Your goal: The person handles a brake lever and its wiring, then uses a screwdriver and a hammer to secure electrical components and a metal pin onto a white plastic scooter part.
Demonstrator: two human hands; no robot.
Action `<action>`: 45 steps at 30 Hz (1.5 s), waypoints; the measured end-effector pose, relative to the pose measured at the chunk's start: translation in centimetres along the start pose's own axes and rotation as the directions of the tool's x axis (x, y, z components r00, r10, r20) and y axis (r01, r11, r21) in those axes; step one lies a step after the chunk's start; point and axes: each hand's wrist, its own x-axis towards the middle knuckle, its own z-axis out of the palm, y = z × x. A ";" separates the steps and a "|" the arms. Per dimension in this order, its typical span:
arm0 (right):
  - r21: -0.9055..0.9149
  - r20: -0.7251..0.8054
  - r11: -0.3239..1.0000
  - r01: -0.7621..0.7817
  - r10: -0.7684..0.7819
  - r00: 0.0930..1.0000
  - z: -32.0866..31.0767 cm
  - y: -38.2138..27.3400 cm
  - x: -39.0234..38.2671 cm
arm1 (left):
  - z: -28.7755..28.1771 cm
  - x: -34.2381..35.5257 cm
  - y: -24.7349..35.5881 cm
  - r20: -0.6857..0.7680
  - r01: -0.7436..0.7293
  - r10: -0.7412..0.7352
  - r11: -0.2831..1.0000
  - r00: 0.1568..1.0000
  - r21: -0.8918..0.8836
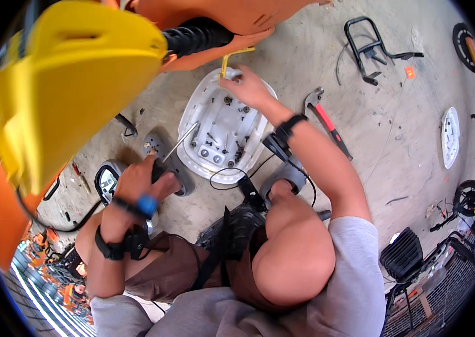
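Note:
My left hand (146,177) is closed around the dark handle of a screwdriver (181,141), whose long metal shaft points up and right over the edge of a white plastic tray-like panel (189,112). Across the far end of that panel reaches my right hand (246,87), its fingers closed at the lower end of a yellow L-shaped tool (225,63). The fingertips are partly hidden, but the tool seems to be in their grip. Several dark bolts and small parts (238,153) lie in the panel.
A yellow body panel (80,84) and an orange one (209,17) of a vehicle loom close at upper left. A red-and-black-handled hammer (327,121) lies to the right. Beyond are a black tubular frame (355,48) and another white panel (450,137). A display unit (107,182) sits left.

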 end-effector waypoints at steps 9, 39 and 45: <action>-0.281 -0.381 0.878 -0.387 0.268 0.885 -15.1 15.0 -22.6 | 13.5 6.1 0.2 0.205 0.082 0.029 0.856 0.978 -0.510; -0.682 -0.535 0.657 -0.321 -0.148 0.832 -15.3 22.4 -20.1 | 14.6 21.1 5.4 -0.763 -0.191 -0.206 0.898 0.612 -0.396; -0.577 -0.526 0.781 -0.239 -0.132 0.840 -16.2 19.1 -19.6 | 11.3 28.4 6.6 -0.360 -0.081 -0.218 0.750 0.907 -0.656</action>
